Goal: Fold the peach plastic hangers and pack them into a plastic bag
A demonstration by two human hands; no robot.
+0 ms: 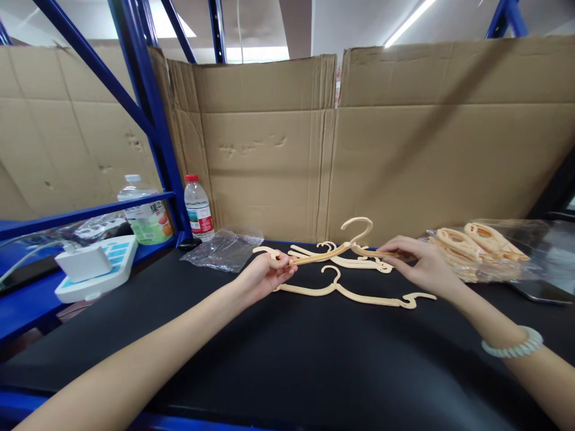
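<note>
The left hand point(265, 275) covers one end of a cream hanger point(326, 254), so how that end finishes is hidden; a pale curved tip point(263, 249) shows just above the knuckles, and I cannot tell which hanger it belongs to. This grip is pinched closed, thumb against fingers. The right hand point(415, 260) has its grip closed on the opposite arm of the same hanger, the fingers masking most of that end. The hanger is held above the counter point(314, 365), hook upward. Below and in front of it lies another hanger point(372, 298), its left end partly behind the left hand. Further back, more hangers point(359, 263) overlap behind the held one, too tangled from this angle to count. Both forearms are cut off by the picture's edges; the right wrist wears a pale coiled band point(512, 344). Beyond the right hand, a clear bag point(539, 239) wraps a stack of cream pieces point(478, 242), the lower ones blurred by the film, and a dark flat device point(543, 291) sits partly beneath. At the left are a crumpled clear wrapper point(224, 248), a red-capped bottle point(197, 206), and a larger bottle point(150, 221) crossed by a blue rail point(90, 214), near a white power strip point(96, 287). Cardboard point(269, 149) walls off the back.
</note>
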